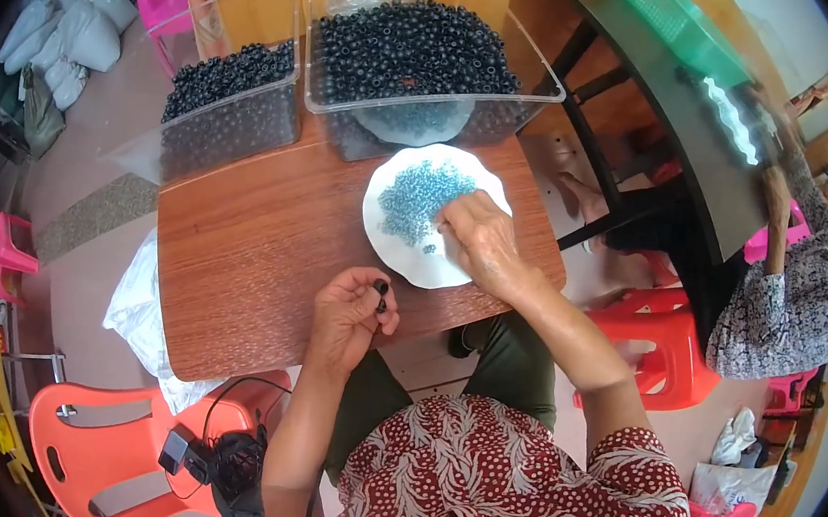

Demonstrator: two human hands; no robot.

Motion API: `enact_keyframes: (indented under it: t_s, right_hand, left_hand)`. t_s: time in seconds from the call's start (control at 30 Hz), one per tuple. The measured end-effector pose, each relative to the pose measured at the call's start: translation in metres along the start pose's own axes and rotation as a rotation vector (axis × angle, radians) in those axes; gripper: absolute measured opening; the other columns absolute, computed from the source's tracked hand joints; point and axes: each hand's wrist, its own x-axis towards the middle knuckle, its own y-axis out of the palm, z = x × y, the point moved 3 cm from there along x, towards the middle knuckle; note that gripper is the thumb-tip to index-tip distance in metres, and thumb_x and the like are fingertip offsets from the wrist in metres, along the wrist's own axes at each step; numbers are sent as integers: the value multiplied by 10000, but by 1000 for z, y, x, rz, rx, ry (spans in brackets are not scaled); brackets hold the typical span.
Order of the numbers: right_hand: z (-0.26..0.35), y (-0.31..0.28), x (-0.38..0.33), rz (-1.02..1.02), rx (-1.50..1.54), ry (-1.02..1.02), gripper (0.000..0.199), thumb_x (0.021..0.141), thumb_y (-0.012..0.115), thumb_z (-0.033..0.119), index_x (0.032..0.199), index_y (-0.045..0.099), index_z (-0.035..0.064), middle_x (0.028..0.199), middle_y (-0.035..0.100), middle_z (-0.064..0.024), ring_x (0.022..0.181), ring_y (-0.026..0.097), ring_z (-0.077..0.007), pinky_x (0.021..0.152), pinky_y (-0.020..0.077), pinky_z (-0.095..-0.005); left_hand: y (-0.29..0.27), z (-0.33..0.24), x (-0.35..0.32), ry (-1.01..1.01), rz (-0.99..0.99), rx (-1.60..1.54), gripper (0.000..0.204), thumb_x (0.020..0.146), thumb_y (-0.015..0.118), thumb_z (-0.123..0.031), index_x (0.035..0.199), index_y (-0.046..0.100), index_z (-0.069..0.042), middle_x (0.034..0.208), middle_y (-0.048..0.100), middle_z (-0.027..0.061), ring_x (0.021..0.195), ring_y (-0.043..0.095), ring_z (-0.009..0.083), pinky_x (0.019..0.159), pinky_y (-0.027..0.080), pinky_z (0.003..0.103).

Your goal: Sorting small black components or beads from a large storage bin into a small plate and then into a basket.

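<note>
Left hand (349,314): fingers curled, thumb pinching black ring-shaped parts (381,288), looks like two, one above the other. Held just above the near edge of the wood-grain surface (252,283), left of the plate.

Right hand (481,240): over the right side of the white scalloped plate (413,270), fingers bent down, tips at the right edge of the pile of small blue translucent pieces (418,194). Can't tell if it has hold of one; fingertips are hidden by the hand itself.

Blue pieces: heaped on the far-left part of the plate, with a tiny clump sitting apart toward the near rim. Plate sits on the right part of the surface, just in front of the large clear bin (493,114).

Large bin: heaped with loose black rings (404,48). Smaller clear bin (231,136) just left of it, also with black rings, lower fill. Both at the far side of the surface.

Around: orange chair (99,428) near left with a black cable bundle (239,476) on it, red stool (660,347) to the right. Co-worker (788,305) at a dark surface (672,114) far right; green basket (685,30) on that one.
</note>
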Motion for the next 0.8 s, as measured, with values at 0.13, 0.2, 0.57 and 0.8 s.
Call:
enact_keyframes:
  t_s: [0.13,0.2,0.57,0.8]
  right_hand:
    - [-1,0,0,23,108,87,71,696,589,-11,743,546,18,732,569,-100,709,541,-280,600,439,-361]
    - [-2,-4,0,11,170,145,64,713,587,-7,769,560,11,748,574,-104,719,550,-271,615,444,-348]
    - [1,-10,-4,50,441,400,71,747,597,-18,816,590,-2,769,560,-70,731,546,-172,637,441,-289]
    - [5,-9,-8,23,516,333,97,692,652,-25,769,597,-4,710,531,-46,680,510,-136,612,417,-265]
  left_hand:
    - [-2,-1,-4,2,-14,-1,235,789,640,-139,952,541,-2,720,579,94,548,508,162,496,405,307]
    - [0,0,-4,3,-18,10,235,789,640,-140,952,542,-2,721,580,96,549,510,162,496,406,310]
    - [3,-1,-4,-12,-36,-34,131,815,589,-36,920,538,23,723,571,122,570,505,164,494,420,309]
    - [4,-2,-3,-32,-61,-15,155,810,594,-62,933,534,11,724,564,114,562,495,162,495,399,300]
